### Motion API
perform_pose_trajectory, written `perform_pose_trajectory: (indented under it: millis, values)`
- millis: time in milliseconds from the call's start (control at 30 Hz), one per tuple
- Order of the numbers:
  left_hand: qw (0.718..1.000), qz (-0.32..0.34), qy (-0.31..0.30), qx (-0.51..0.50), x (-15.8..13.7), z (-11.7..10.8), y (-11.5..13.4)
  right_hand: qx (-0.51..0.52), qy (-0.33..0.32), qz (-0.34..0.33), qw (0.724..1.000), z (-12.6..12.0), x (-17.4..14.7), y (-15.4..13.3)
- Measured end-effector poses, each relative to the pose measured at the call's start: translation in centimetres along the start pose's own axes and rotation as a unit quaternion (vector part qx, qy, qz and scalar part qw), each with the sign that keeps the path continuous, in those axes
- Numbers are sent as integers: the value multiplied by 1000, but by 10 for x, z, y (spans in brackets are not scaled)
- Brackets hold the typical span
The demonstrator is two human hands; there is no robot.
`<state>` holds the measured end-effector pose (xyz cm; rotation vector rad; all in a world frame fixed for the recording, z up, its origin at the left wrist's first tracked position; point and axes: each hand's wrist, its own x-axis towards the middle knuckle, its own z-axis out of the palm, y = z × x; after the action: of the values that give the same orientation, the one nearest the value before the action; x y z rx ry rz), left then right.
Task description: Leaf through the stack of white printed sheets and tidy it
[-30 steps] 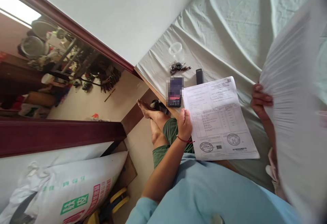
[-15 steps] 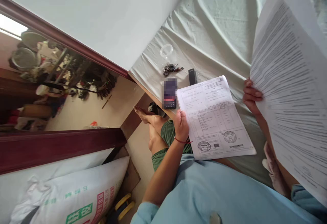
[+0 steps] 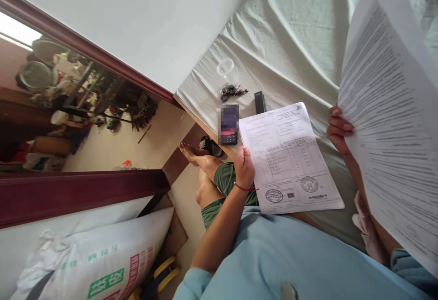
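Note:
My left hand (image 3: 245, 170), with a red string at its wrist, is closed on the left edge of a stack of printed papers (image 3: 290, 158). The thumb lies at the margin and the other fingers are hidden beneath. The top page shows a table, two round stamps and a barcode. On the right, my right hand (image 3: 338, 128) is closed on the edge of lifted sheets (image 3: 390, 122) covered in dense text. These sheets stand upright and curved, hiding part of that hand. A phone (image 3: 228, 125) lies just beyond my left hand.
On the pale sheet (image 3: 290, 58) lie a black case-like object (image 3: 260, 102), keys (image 3: 231, 92) and a clear plastic cup (image 3: 225, 68). White walls and a dark red door frame (image 3: 85, 195) are at left. A printed white sack (image 3: 99, 254) stands at lower left.
The view has shifted very slightly. Both hands keep their hold on the papers, and the lifted sheets stay raised in nearly the same place.

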<state>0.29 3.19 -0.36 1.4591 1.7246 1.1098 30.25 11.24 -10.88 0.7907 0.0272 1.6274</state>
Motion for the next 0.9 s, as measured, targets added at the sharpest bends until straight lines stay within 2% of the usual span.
perform_pose_trajectory:
  millis: [33, 100, 233, 367, 567, 800, 900]
  values:
    - [1000, 1, 0, 1, 0, 0, 0, -41, 58, 38, 997, 7, 0, -3]
    - [1000, 1, -1, 2, 0, 0, 1, -112, 126, 66, 984, 19, 0, -5]
    - [1000, 0, 0, 3, 0, 0, 0, -243, 194, 44, 950, 38, 3, 6]
    - [1000, -2, -4, 0, 1, 0, 0, -359, 244, 27, 900, 52, 9, 24]
    - [1000, -12, -9, 8, 0, 1, 2, -490, 286, 18, 824, 67, 18, 40]
    - [1000, -18, -4, 6, 0, 1, 2, -594, 289, 10, 751, 77, 24, 56]
    - [1000, -14, -3, 11, 0, 1, 0, -641, 294, 4, 709, 77, 25, 56]
